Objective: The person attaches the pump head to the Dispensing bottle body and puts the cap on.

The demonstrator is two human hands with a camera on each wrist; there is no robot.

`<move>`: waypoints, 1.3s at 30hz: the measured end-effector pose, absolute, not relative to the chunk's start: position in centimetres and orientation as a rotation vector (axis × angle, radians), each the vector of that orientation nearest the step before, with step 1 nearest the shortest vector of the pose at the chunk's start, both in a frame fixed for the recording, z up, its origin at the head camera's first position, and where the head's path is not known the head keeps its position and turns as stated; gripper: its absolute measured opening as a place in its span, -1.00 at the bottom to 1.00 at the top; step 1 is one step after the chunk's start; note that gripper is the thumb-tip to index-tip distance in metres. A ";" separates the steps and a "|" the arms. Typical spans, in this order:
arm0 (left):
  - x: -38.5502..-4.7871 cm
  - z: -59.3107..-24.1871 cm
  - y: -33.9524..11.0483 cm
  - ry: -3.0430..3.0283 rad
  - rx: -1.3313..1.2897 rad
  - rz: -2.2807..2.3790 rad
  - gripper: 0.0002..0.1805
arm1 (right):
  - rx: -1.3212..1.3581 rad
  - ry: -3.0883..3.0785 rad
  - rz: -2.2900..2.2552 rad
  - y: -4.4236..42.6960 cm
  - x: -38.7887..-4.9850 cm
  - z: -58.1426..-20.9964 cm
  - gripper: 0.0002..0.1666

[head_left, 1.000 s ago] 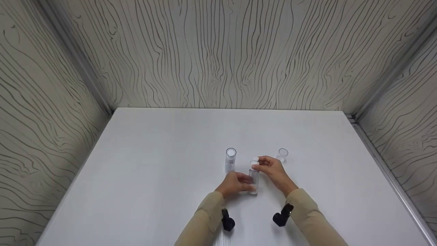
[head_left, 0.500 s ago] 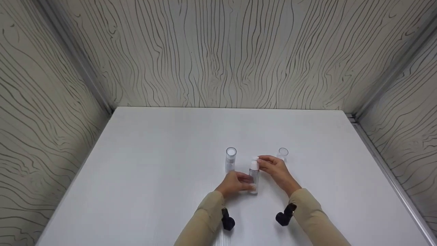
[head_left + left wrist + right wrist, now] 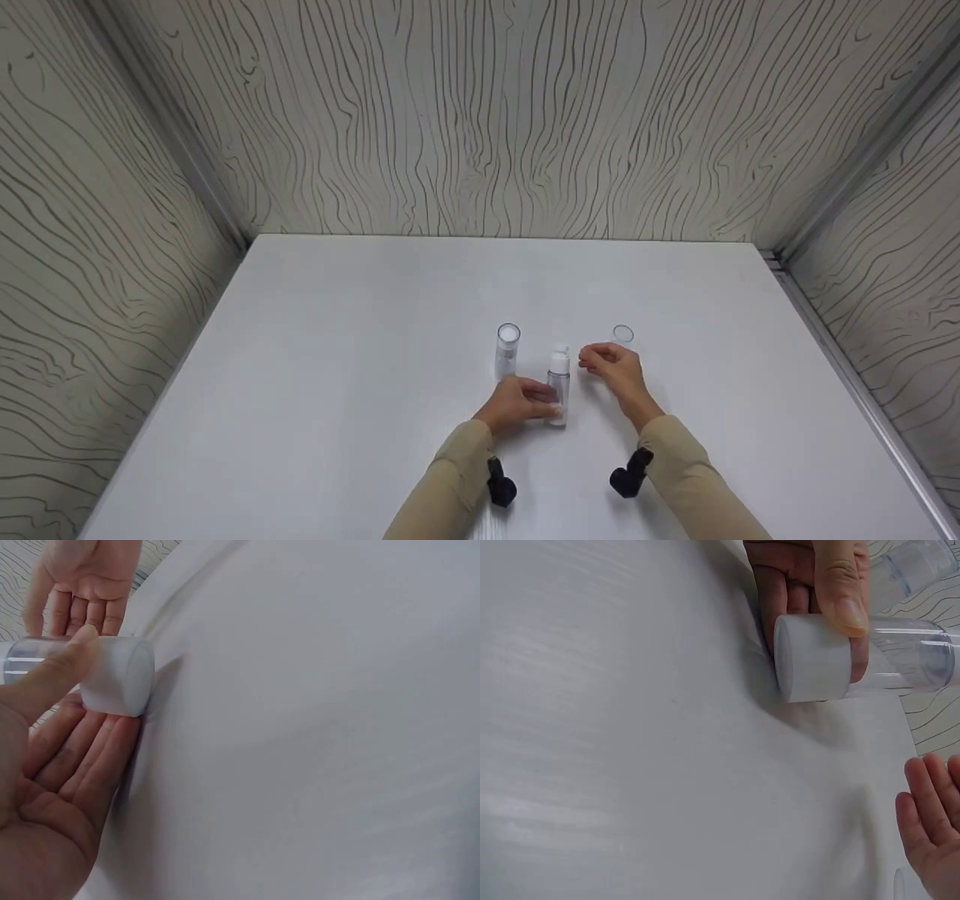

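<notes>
A clear bottle with a white pump top and a white base stands upright on the white table. My left hand holds it low down, the thumb on one side and fingers on the other, as the left wrist view shows. To the right of the pump top, my right hand is apart from the bottle, its fingers loosely bent and holding nothing. Just behind that hand is a clear cap, partly hidden by it.
A second clear bottle, with white inside its rim, stands upright behind and left of the held one. The white table reaches back to a wood-grain patterned wall, with similar panels at both sides.
My right hand has let go of the white pump top and drawn away to the right. The top now sits on the bottle. My left hand keeps its hold in the same place.
</notes>
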State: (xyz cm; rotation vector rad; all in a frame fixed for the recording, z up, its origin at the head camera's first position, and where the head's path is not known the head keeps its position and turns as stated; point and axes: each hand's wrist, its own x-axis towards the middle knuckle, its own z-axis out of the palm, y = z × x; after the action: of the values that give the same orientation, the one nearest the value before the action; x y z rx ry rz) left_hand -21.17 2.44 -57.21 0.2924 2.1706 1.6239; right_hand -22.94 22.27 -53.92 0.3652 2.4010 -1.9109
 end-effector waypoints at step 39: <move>-21.0 -57.3 2.6 2.185 0.270 1.658 -0.61 | 0.787 2.684 -1.707 25.3 -24.0 -54.4 -0.41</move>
State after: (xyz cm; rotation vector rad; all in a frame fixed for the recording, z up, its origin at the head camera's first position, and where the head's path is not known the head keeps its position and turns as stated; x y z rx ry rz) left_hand -21.01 2.60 -57.27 0.2705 2.1853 1.6584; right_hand -24.00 25.29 -54.42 0.7872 2.6843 -1.7072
